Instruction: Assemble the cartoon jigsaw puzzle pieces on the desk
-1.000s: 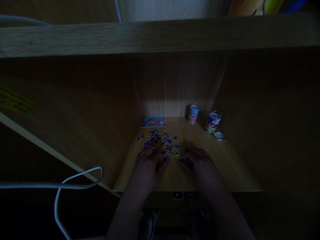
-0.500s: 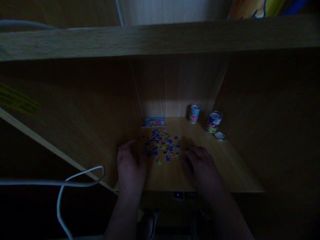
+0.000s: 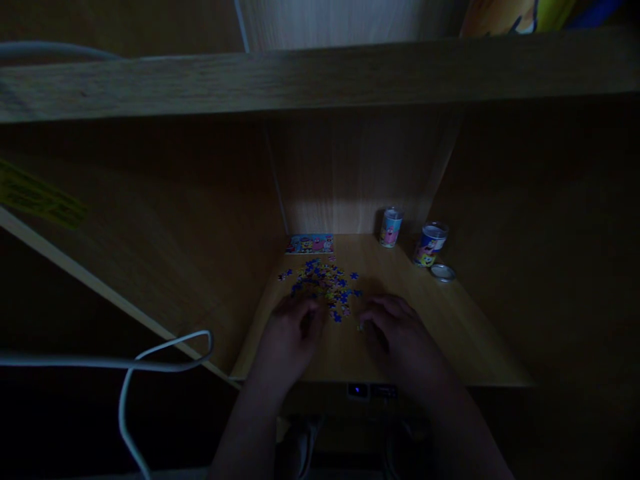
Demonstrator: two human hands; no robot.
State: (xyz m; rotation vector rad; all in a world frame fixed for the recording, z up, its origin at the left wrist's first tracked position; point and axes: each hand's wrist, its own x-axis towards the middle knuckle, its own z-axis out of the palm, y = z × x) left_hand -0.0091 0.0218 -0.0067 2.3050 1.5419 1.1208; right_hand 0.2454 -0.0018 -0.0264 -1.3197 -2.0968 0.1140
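Observation:
A loose heap of small jigsaw pieces [image 3: 323,283], mostly blue and yellow, lies in the middle of a wooden desk [image 3: 450,347]. My left hand [image 3: 290,333] rests palm down at the heap's near left edge, fingers curled onto the pieces. My right hand [image 3: 397,333] lies at the heap's near right side, fingers bent at a small piece by its tips. The light is very dim, so what the fingers hold is unclear. A colourful reference picture [image 3: 309,243] lies flat at the desk's back.
Two small printed cans [image 3: 390,227] [image 3: 430,244] stand at the back right, with a round lid [image 3: 443,272] beside the nearer one. A shelf board [image 3: 320,73] spans overhead. A white cable [image 3: 150,360] loops at the left. Side panels wall in the desk.
My left hand had swung out to the left half a second ago and has come back to the heap's near edge. My right hand has barely shifted.

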